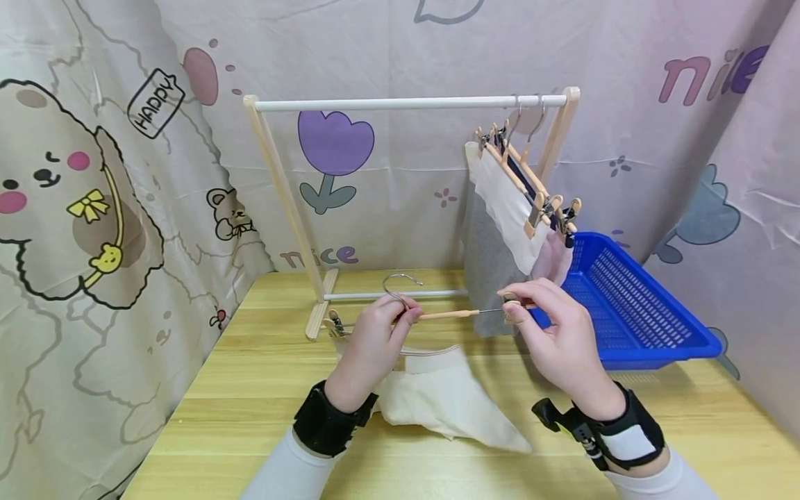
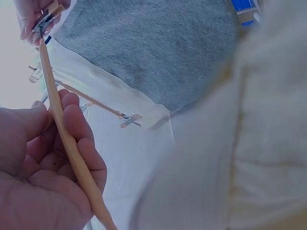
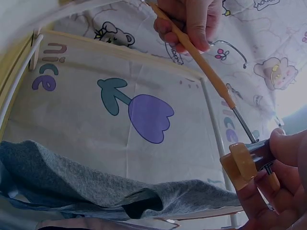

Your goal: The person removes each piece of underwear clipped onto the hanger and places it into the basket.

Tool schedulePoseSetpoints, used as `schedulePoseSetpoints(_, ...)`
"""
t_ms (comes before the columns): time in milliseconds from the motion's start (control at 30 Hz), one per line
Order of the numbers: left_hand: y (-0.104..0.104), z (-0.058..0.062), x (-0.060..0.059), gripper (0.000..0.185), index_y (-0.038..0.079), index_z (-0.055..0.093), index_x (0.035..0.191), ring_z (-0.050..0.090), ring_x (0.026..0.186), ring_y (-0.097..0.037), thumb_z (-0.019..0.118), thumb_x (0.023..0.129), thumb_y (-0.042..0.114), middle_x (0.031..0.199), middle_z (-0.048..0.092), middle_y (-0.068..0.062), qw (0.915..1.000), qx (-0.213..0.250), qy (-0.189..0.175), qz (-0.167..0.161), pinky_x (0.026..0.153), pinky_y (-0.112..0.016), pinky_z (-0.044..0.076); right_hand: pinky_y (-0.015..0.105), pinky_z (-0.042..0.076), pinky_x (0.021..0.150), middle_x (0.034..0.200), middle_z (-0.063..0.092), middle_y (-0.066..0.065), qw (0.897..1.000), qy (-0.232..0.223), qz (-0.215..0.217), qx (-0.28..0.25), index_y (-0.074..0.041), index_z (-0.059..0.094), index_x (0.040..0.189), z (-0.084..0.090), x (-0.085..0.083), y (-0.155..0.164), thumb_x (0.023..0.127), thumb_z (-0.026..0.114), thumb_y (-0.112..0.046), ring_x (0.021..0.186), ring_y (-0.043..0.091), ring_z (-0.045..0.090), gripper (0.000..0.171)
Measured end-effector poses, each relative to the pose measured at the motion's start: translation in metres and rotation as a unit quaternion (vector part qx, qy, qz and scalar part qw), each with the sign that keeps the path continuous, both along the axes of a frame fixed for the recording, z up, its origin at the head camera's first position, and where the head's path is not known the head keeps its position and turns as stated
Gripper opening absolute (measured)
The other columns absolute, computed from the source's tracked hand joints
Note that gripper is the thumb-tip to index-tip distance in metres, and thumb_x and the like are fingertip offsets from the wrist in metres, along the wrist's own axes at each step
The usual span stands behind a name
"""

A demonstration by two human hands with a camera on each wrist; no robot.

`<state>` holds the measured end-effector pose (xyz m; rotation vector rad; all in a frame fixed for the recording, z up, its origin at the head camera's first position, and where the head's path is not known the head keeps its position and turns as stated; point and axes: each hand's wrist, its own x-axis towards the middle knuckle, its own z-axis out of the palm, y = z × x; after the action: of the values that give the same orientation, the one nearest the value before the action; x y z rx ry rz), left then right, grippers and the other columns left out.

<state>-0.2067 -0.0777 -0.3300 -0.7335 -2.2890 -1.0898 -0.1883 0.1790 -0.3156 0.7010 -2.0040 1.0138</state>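
At far left, a printed curtain (image 1: 125,42) with cartoon figures borders the wooden table (image 1: 212,417); the garment rack (image 1: 412,104) stands at the rear. Forward of the rack's left foot sits the left clip (image 1: 336,321) of a wooden clip hanger (image 1: 446,315); a top corner of the cream garment (image 1: 444,396) appears caught in it, though the grip itself cannot be confirmed. Next, the left hand (image 1: 378,333) has thumb and fingers closed around the hanger's wooden bar near its centre, with the metal hook rising above. The cream garment lies below the bar, in front of the rack, its lower part spread on the table toward the person. Governing relation: the hanger's long axis runs left to right, nearly level, while the garment's other top corner rests under the bar, between the hands and short of the right clip (image 3: 240,163); neither hand is clearly nearer to that corner. The right hand (image 1: 559,340) pinches the right clip between thumb and fingers at the end of the metal rod; no cloth is seen between its wooden pads. Behind that hand, a grey-and-white garment (image 1: 487,257) hangs at the rack's right end, with pinkish cloth (image 1: 555,253) beyond it. At far right, a blue plastic basket (image 1: 706,342) is noted on the table.
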Motion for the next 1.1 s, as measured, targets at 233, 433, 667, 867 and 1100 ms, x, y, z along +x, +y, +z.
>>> schedulePoseSetpoints(233, 0.0, 0.0, 0.0, 0.014, 0.002, 0.074, 0.097, 0.061, 0.081, -0.018, 0.065, 0.101, 0.012, 0.094, 0.071, -0.009, 0.9999, 0.003, -0.012, 0.005, 0.07, -0.028, 0.05, 0.013, 0.043, 0.08, 0.095, 0.065, -0.005, 1.0, -0.02, -0.01, 0.017, -0.007, 0.074, 0.109, 0.0, 0.0, 0.002, 0.092, 0.071, 0.004, 0.092, 0.0, 0.055, 0.02)
schedulePoseSetpoints(433, -0.001, 0.0, 0.0, 0.014, 0.002, 0.074, 0.097, 0.063, 0.082, -0.019, 0.065, 0.101, 0.012, 0.094, 0.071, -0.009, 0.9999, 0.003, -0.009, 0.006, 0.072, -0.029, 0.051, 0.013, 0.043, 0.082, 0.097, 0.064, -0.005, 0.999, -0.031, -0.012, 0.029, -0.006, 0.073, 0.113, 0.0, 0.0, 0.004, 0.095, 0.07, 0.002, 0.094, 0.0, 0.055, 0.02)
schedulePoseSetpoints(667, -0.001, 0.0, 0.0, 0.014, 0.002, 0.073, 0.097, 0.059, 0.078, -0.018, 0.065, 0.101, 0.012, 0.093, 0.071, -0.009, 0.9999, 0.005, -0.009, 0.006, 0.069, -0.027, 0.048, 0.018, 0.042, 0.076, 0.098, 0.065, 0.0, 0.998, -0.051, -0.014, 0.035, -0.007, 0.071, 0.118, -0.001, 0.0, 0.002, 0.099, 0.066, -0.004, 0.093, -0.001, 0.054, 0.02)
schedulePoseSetpoints(867, 0.0, 0.0, 0.0, 0.015, 0.002, 0.074, 0.098, 0.064, 0.083, -0.02, 0.064, 0.101, 0.013, 0.096, 0.072, -0.01, 0.9998, -0.001, -0.015, 0.012, 0.071, -0.029, 0.051, 0.015, 0.043, 0.085, 0.109, 0.068, 0.004, 0.997, -0.049, -0.033, 0.049, -0.009, 0.065, 0.136, -0.001, 0.001, 0.0, 0.099, 0.066, -0.004, 0.101, 0.006, 0.057, 0.038)
schedulePoseSetpoints(1100, 0.0, -0.001, 0.0, 0.013, 0.004, 0.074, 0.098, 0.06, 0.079, -0.016, 0.066, 0.101, 0.014, 0.093, 0.071, -0.006, 0.9991, -0.031, -0.022, 0.017, 0.069, -0.027, 0.051, 0.039, 0.035, 0.099, 0.121, 0.065, 0.02, 0.987, 0.128, -0.048, 0.082, 0.0, 0.066, 0.131, -0.004, 0.006, -0.021, 0.107, 0.056, -0.039, 0.109, 0.039, 0.057, 0.047)
